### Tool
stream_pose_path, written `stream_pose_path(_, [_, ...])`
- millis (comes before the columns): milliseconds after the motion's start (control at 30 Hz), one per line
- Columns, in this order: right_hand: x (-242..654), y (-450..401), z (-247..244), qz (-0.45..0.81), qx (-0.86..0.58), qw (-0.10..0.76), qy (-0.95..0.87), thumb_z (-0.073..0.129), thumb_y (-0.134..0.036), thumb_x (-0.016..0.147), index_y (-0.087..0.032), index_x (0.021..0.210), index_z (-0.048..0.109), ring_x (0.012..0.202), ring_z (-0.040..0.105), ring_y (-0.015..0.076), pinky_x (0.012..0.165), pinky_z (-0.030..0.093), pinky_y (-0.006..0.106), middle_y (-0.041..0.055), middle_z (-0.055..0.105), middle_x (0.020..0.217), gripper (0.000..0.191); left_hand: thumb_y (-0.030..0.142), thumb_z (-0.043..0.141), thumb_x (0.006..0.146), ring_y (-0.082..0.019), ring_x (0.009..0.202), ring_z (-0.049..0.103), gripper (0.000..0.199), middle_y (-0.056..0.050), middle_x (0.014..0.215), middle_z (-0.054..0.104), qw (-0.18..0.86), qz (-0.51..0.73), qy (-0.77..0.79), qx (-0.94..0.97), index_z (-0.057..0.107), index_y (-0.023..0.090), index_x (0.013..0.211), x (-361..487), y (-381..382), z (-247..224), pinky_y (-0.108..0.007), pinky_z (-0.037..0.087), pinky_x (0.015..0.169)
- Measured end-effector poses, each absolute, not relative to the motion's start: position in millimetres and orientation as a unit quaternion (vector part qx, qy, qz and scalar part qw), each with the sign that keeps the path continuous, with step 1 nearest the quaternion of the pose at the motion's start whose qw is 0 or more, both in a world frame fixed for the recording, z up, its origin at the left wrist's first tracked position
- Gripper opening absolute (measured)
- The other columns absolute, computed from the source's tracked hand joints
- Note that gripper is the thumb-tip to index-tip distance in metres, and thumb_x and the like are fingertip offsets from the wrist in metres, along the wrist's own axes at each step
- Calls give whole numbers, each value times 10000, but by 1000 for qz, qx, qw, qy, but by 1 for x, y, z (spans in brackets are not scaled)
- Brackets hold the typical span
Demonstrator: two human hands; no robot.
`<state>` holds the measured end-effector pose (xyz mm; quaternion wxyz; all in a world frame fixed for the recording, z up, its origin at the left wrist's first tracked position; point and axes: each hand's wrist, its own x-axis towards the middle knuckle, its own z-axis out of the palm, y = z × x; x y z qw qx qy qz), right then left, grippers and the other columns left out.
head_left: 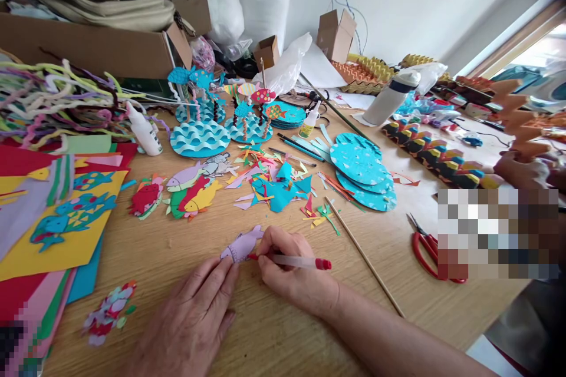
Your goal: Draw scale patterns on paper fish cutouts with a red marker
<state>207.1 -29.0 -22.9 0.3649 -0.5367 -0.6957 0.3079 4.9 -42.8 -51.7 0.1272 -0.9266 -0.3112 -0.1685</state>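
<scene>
A purple paper fish with drawn lines on its body lies on the wooden table in front of me. My left hand rests flat, its fingertips pressing the fish's lower left edge. Pinched in my right hand is a red felt-tip pen with a translucent barrel, its tip at the fish's lower right side. Beyond the hands lie a red paper fish and a small pile of purple, green, red and yellow paper fish.
Paper scraps spread across the middle. Blue discs, a wooden stick and red-handled scissors lie rightward. Coloured paper sheets and cut paper bits sit left. Another person's hand holds folded orange paper.
</scene>
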Motion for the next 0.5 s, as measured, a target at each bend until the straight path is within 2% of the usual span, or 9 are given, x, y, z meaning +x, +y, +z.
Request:
stream_pose_path(267, [209, -29, -23, 302, -534, 357, -704, 455, -80, 635, -196, 649, 446, 453, 382, 69, 472, 293, 174, -65, 459, 548, 117, 250, 287, 937, -209, 1101, 516, 543, -44, 1223, 600, 130, -172, -304, -928, 150, 140, 1452, 9, -42, -49, -313, 396, 937])
stream_pose_path(500, [209, -29, -26, 303, -537, 347, -707, 469, -91, 655, -200, 659, 450, 462, 398, 72, 475, 298, 177, -64, 460, 554, 111, 258, 335, 910, -216, 1089, 511, 462, -43, 1206, 596, 121, -167, -311, -928, 388, 183, 1363, 11, -42, -49, -328, 418, 914])
